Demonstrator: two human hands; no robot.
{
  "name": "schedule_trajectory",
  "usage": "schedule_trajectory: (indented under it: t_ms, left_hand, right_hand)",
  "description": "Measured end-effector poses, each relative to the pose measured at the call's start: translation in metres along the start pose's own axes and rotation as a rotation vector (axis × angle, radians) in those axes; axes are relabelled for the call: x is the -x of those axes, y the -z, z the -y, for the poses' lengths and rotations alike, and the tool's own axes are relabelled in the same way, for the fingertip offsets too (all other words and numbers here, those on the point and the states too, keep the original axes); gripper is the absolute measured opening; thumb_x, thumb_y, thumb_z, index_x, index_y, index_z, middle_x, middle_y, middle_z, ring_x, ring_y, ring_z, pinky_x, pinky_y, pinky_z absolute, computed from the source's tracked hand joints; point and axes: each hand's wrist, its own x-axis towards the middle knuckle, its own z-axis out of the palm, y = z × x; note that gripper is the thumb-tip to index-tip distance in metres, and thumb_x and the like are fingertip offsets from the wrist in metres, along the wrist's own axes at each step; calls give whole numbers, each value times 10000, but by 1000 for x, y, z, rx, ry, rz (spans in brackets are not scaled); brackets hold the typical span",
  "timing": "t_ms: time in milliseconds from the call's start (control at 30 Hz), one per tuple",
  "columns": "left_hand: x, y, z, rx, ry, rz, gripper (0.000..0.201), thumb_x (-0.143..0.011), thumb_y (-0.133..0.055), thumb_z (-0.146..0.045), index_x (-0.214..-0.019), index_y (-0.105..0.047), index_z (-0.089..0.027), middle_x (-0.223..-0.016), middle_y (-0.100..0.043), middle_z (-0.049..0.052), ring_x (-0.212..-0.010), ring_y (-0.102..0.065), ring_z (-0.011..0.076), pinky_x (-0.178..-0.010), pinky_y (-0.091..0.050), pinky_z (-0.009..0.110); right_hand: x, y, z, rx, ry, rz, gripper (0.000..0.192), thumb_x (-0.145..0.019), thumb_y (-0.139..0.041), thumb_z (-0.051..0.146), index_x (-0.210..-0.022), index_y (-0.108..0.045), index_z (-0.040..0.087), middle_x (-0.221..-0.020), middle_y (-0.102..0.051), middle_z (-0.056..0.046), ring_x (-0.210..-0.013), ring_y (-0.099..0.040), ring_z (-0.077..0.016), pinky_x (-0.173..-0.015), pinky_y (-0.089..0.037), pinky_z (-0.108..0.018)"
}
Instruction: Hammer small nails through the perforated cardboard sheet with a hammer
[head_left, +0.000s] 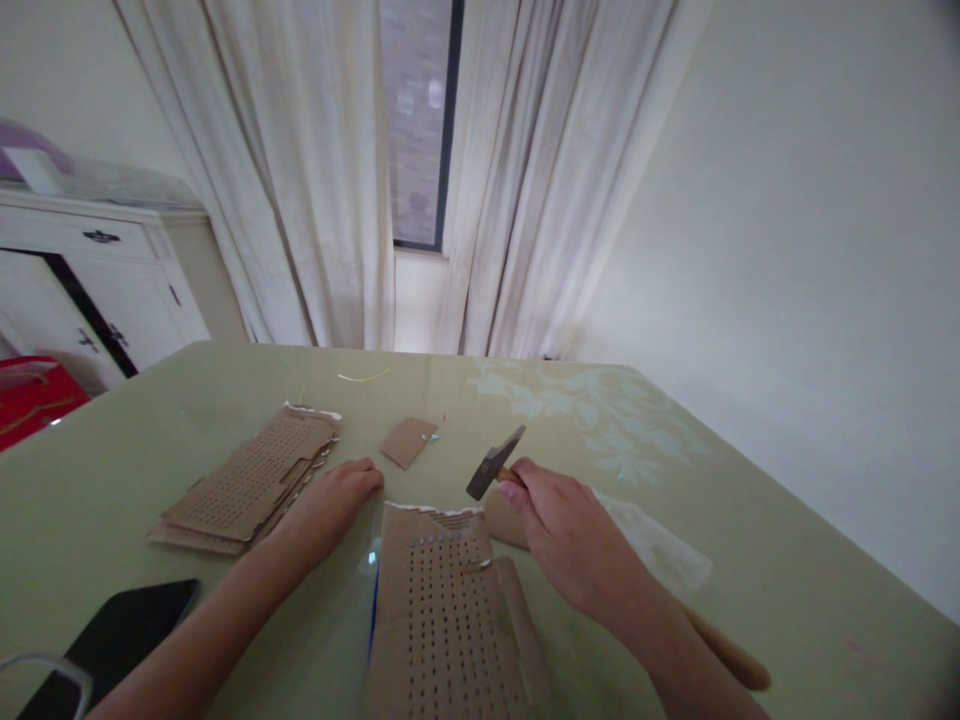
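Observation:
My right hand [570, 540] grips a small hammer [495, 465] close to its dark metal head; the wooden handle end [731, 655] sticks out behind my wrist. The head hovers just above the far edge of a perforated cardboard sheet [450, 620] lying in front of me. A nail or small metal piece [480, 565] sits on that sheet. My left hand [334, 505] rests on the table beside the sheet's far left corner, fingers curled; whether it pinches anything is hidden.
A stack of perforated cardboard sheets [251, 480] lies to the left, a small cardboard scrap [407, 440] farther back. A black phone [112, 640] lies near left. A clear plastic bag [660, 550] lies right. The green table [787, 560] ends near the wall.

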Motion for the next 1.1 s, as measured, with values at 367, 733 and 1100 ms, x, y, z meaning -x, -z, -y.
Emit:
schedule_trajectory:
  t_ms: [367, 733, 1100]
  left_hand:
    - [9, 37, -33, 67, 50, -241, 208, -1083, -446, -258, -1023, -635, -197, -989, -747, 115, -941, -725, 295, -872, -553, 413]
    - [24, 32, -101, 732, -159, -173, 147, -961, -687, -267, -962, -834, -268, -936, -802, 13, -870, -743, 191, -768, -549, 276]
    - [24, 31, -107, 672, -117, -89, 239, -1017, -596, -304, -967, -829, -291, -937, -864, -37, -878, -787, 203, -816, -544, 273]
  right_hand:
    - [-1, -1, -7, 27, -10, 5, 260, -1155, -434, 280, -1039, -647, 188, -986, -785, -114, -907, -724, -269, -766, -390, -351]
    - [-19, -17, -11, -290, 8, 142, 136, -913, -755, 185, -918, -619, 196, -882, -697, -2, -833, -628, -186, -699, -352, -281]
    - [-18, -22, -11, -308, 26, 147, 165, -919, -765, 210, -886, -603, 203, -854, -678, 13, -782, -600, -168, -679, -332, -277]
